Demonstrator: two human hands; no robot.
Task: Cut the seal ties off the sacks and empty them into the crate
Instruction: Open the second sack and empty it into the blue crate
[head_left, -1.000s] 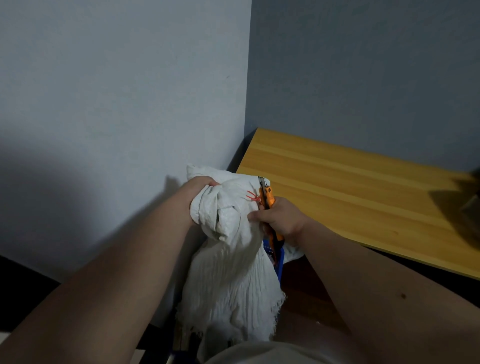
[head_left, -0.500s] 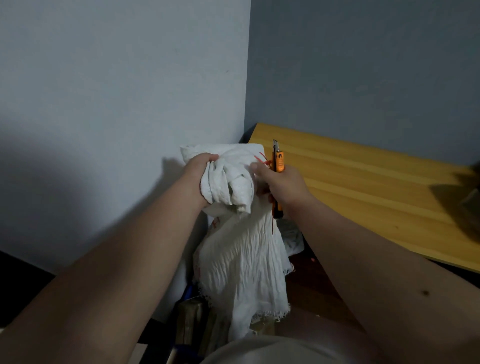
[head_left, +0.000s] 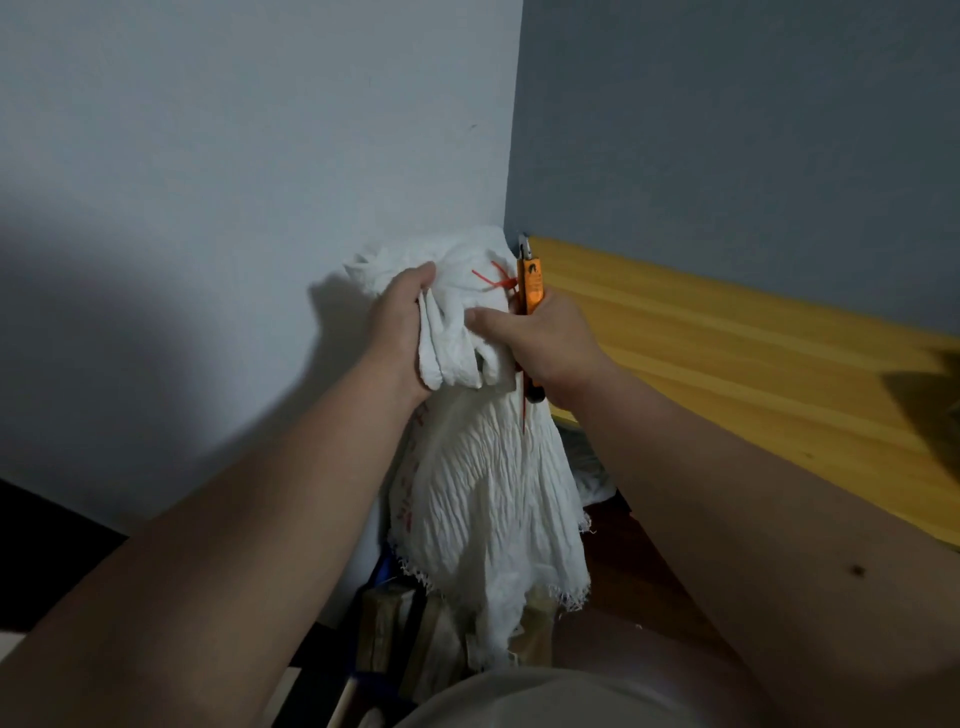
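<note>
A white cloth sack (head_left: 488, 483) hangs upside down in front of me, its frayed open mouth pointing down. My left hand (head_left: 400, 332) grips the bunched upper end of the sack. My right hand (head_left: 540, 348) pinches the same bunch from the right and also holds an orange utility knife (head_left: 530, 286), blade end up. A red seal tie (head_left: 493, 280) clings to the cloth beside the knife. Below the mouth lie several wooden blocks (head_left: 415, 644) inside a blue crate (head_left: 384, 566), which is mostly hidden.
A yellow wooden tabletop (head_left: 753, 374) runs along the right, against a grey-blue wall. A pale wall (head_left: 234, 208) stands close on the left, meeting the other in a corner behind the sack. A dark shape (head_left: 930, 410) sits at the table's right edge.
Both hands have lifted the sack higher and held it upended. The blue crate's blocks have come into view below the sack's mouth.
</note>
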